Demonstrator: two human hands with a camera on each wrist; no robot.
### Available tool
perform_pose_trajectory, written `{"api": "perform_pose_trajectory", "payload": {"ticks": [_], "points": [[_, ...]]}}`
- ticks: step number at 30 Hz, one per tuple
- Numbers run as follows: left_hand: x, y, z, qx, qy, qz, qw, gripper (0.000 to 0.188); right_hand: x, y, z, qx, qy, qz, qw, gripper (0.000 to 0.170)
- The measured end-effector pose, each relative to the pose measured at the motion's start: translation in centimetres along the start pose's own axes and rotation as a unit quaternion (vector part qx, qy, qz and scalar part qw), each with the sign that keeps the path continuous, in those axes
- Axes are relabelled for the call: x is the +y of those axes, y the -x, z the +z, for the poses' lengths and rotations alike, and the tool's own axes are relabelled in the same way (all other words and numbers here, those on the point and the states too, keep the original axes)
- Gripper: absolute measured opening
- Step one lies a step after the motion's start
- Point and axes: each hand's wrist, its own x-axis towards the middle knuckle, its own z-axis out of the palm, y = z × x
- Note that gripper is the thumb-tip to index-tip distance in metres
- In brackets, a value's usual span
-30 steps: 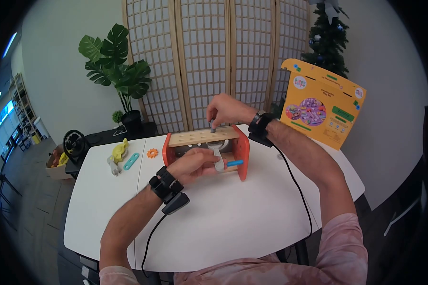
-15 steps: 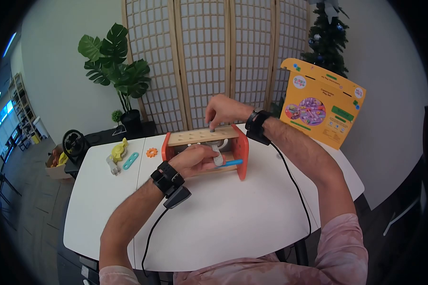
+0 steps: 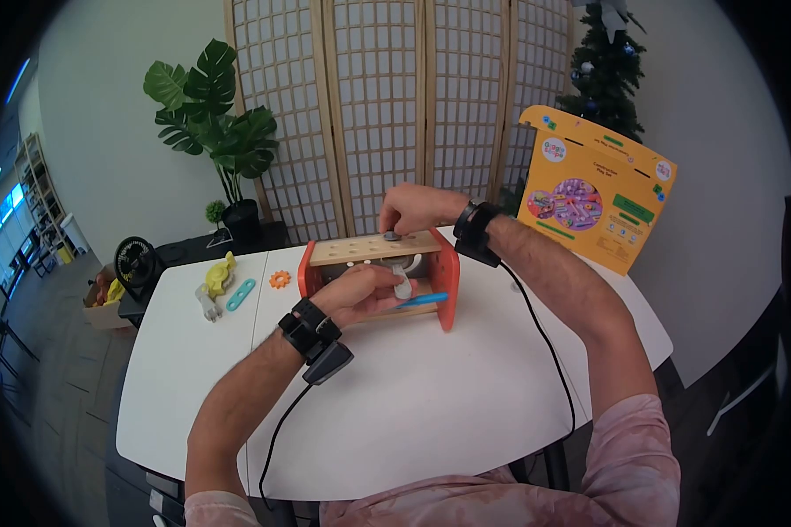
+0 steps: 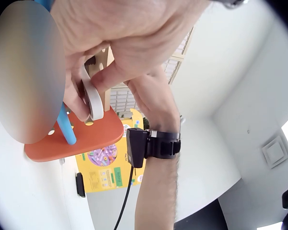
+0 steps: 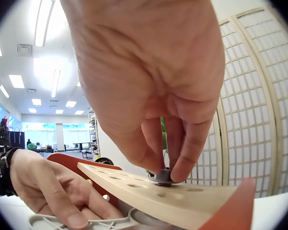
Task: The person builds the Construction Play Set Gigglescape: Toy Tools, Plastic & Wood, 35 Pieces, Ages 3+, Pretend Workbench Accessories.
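A toy workbench with orange-red side panels [image 3: 449,285] and a wooden top board with holes [image 3: 347,251] stands on the white table. My right hand [image 3: 422,207] pinches a grey peg-like piece [image 5: 164,177] at the board's upper face, fingers pointing down. In front of the bench, my left hand [image 3: 359,294] pinches a light grey-white flat piece [image 3: 402,284], also visible edge-on in the left wrist view [image 4: 94,98]. A blue rod [image 3: 426,299] lies beside the left fingertips, reaching to the right side panel. What lies under the board is partly hidden by my left hand.
On the table's left are a yellow piece [image 3: 220,276], a grey piece [image 3: 208,303], a teal strip [image 3: 241,295] and an orange gear [image 3: 279,279]. A yellow box [image 3: 596,195] stands at the back right. Black cables run from both wrists.
My right hand and the grey piece have moved down to the board's surface. The left hand has shifted slightly, and the light piece it holds has tilted, showing less of its length.
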Motion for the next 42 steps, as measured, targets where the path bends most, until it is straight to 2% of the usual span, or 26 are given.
{"api": "perform_pose_trajectory", "payload": {"ticks": [4, 8, 10, 11, 13, 20, 23, 28, 32, 35, 37, 38, 40, 42], "points": [[-0.4, -0.1, -0.1, -0.014, 0.053, 0.012, 0.998, 0.025, 0.5, -0.4, 0.1, -0.004, 0.030, -0.011, 0.999, 0.026], [-0.3, 0.3, 0.1, -0.023, 0.046, 0.019, 0.998, 0.030, -0.4, -0.1, -0.3, -0.008, 0.071, -0.001, 0.997, 0.024], [-0.2, 0.5, 0.1, -0.028, 0.030, 0.006, 0.999, 0.029, -0.6, -0.2, -0.3, -0.013, 0.126, 0.048, 0.991, 0.034], [-0.2, 0.5, 0.1, -0.028, 0.030, 0.006, 0.999, 0.029, -0.5, -0.3, 0.0, -0.013, 0.126, 0.048, 0.991, 0.034], [-0.3, 0.6, 0.0, -0.028, 0.037, 0.003, 0.999, 0.029, -0.4, -0.4, 0.6, 0.008, 0.142, 0.065, 0.988, 0.047], [-0.4, 0.9, 0.2, -0.027, 0.063, 0.023, 0.997, 0.028, 0.5, -0.7, 0.6, -0.021, 0.098, 0.090, 0.991, 0.058], [-0.5, 0.9, 0.0, -0.030, 0.083, 0.033, 0.996, 0.028, 1.2, -0.8, 0.8, 0.004, 0.078, 0.045, 0.996, 0.061], [-0.7, 0.9, -0.2, -0.035, 0.125, 0.033, 0.991, 0.030, 0.9, -0.8, 0.1, -0.025, 0.076, 0.087, 0.993, 0.067], [-0.9, 0.5, -0.6, -0.044, 0.143, 0.048, 0.988, 0.030, 0.2, -0.3, -0.6, -0.029, 0.087, 0.119, 0.989, 0.067], [-1.0, 0.5, -0.5, -0.037, 0.149, 0.061, 0.986, 0.029, 0.4, -0.5, -0.7, 0.004, 0.078, 0.136, 0.988, 0.064], [-0.9, 0.6, -0.5, -0.039, 0.143, 0.062, 0.987, 0.027, 0.8, -0.7, -0.3, 0.040, 0.058, 0.083, 0.994, 0.066], [-0.9, 0.6, -0.4, -0.039, 0.143, 0.062, 0.987, 0.027, 1.1, -0.9, -0.1, 0.040, 0.057, 0.083, 0.994, 0.066], [-0.8, 0.6, -0.3, -0.036, 0.144, 0.061, 0.987, 0.026, 1.3, -1.3, 0.1, -0.010, 0.075, 0.048, 0.996, 0.063], [-0.9, 0.5, -0.4, -0.040, 0.144, 0.062, 0.987, 0.026, 1.2, -1.7, 0.0, -0.035, 0.098, 0.070, 0.992, 0.062]]}}
